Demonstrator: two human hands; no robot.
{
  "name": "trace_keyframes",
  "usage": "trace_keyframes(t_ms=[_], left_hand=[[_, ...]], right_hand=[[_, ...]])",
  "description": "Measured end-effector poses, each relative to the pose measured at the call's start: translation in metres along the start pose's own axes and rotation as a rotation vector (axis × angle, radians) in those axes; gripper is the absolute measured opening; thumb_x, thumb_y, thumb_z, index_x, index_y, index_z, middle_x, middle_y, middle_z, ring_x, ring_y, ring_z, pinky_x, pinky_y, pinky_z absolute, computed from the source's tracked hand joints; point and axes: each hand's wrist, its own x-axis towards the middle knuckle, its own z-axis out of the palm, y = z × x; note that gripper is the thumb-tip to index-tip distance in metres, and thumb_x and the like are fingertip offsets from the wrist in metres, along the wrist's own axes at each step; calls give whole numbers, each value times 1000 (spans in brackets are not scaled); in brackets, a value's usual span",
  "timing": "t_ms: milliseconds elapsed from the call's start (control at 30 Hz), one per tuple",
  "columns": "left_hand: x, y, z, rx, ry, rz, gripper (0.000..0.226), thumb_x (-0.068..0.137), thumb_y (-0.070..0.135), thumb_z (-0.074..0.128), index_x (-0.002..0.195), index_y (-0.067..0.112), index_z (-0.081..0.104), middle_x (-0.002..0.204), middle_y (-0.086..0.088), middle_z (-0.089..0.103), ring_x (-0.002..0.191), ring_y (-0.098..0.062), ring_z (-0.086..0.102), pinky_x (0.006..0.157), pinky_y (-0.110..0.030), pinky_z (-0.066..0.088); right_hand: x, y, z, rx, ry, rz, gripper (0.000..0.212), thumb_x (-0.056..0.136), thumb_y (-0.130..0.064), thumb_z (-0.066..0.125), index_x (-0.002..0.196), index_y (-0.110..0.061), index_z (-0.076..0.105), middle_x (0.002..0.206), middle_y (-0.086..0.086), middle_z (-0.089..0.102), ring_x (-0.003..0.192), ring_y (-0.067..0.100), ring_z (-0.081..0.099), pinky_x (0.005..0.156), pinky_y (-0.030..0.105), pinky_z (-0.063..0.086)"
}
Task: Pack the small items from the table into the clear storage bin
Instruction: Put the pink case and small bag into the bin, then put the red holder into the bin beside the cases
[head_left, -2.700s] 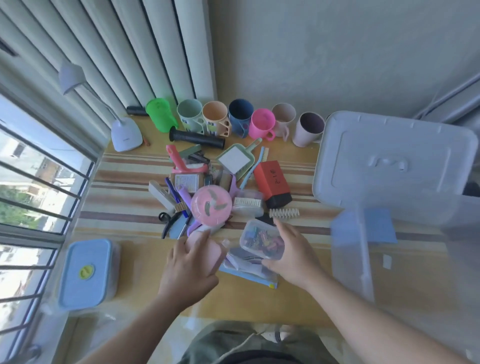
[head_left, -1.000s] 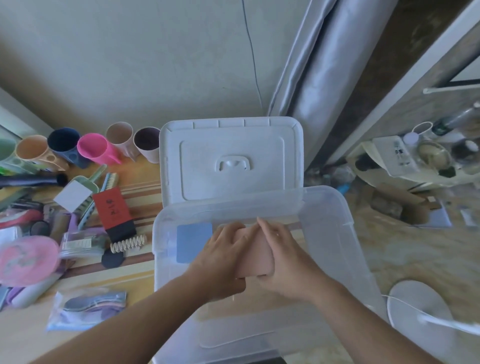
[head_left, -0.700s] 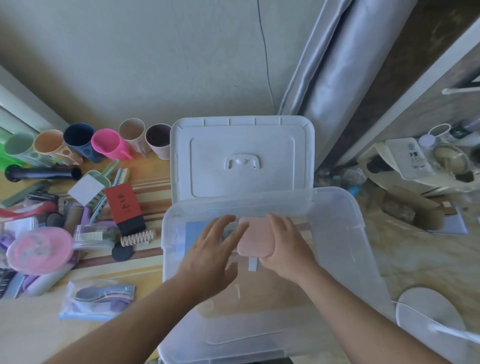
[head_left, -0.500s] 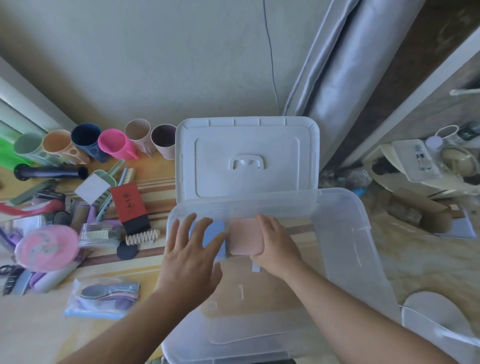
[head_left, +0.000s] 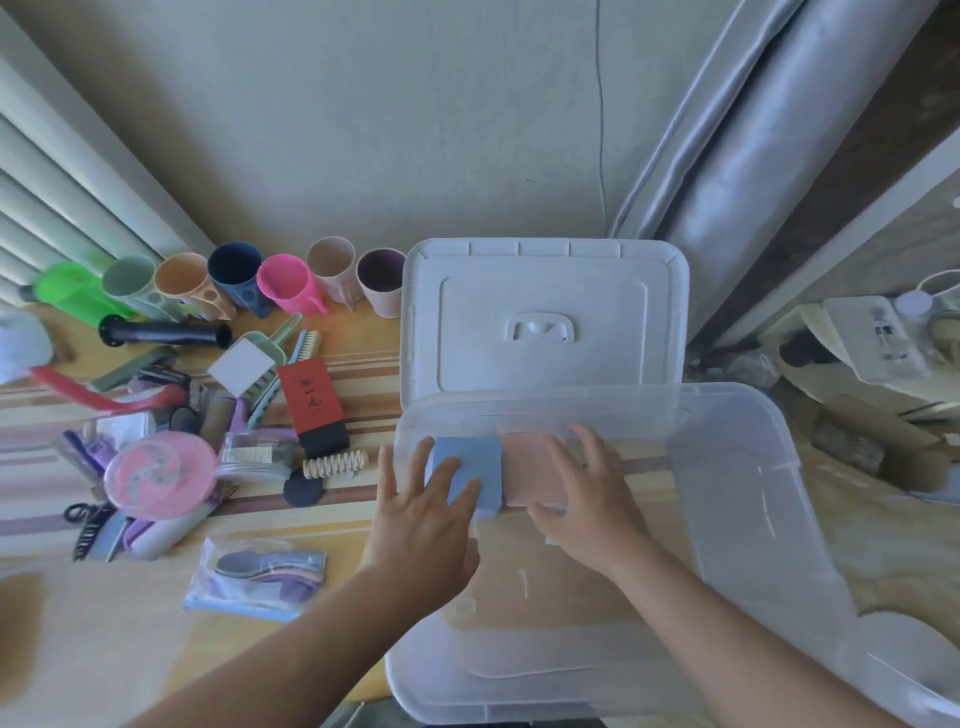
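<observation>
Clear bin (head_left: 727, 519) overhangs table's (head_left: 130, 613) right edge, lid (head_left: 545, 317) propped behind it. Pink case (head_left: 527, 470) lies flat w/ blue case (head_left: 470, 475), touching side by side in bin's far-left corner; each long axis runs approx. near-to-far, though the wide lens distorts this. Left hand (head_left: 426, 525): fingers spread, straight, resting on blue case. Right hand (head_left: 592, 504): fingers spread flat on pink case. Remaining small items (head_left: 208, 441) heaped mid-table, left of bin.
</observation>
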Motion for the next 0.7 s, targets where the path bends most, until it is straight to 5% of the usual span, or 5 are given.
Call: trace_keyframes(t_ms=[133,233,400,533,700], left_hand=[[-4,-33,-4,-245,305,76,57,88,52,62,142,32,58,153,-10,45,145,-40,36,120,-61,28],[-6,-92,-9,-388,502,-144,53,87,50,65,137,33,59,147,-5,48,140,-36,39,114,-53,37],[-30,-217,18,-343,364,-438,67,80,44,71,143,30,51,146,-10,44,139,-37,33,113,-56,37],[-70,-291,58,-330,177,-586,84,76,48,77,150,39,39,155,-14,32,145,-40,24,117,-59,31],[-99,-338,101,-339,43,-522,92,78,48,75,157,38,29,164,-13,18,150,-40,18,118,-57,33]], right_hand=[[6,-60,-12,102,299,-250,55,83,-34,75,133,-15,64,144,12,49,131,39,50,106,53,50],[23,-122,-18,111,373,-396,50,84,-36,69,131,-18,67,139,9,55,132,33,53,103,36,43],[73,-225,10,177,310,-573,55,81,-28,76,132,-11,66,131,11,58,123,35,55,105,45,50],[110,-280,66,107,66,-366,74,84,-42,75,149,-22,45,139,3,50,127,28,48,105,50,51],[148,-295,134,9,-155,76,109,83,-58,78,165,-27,13,137,9,48,125,32,53,95,48,55]])
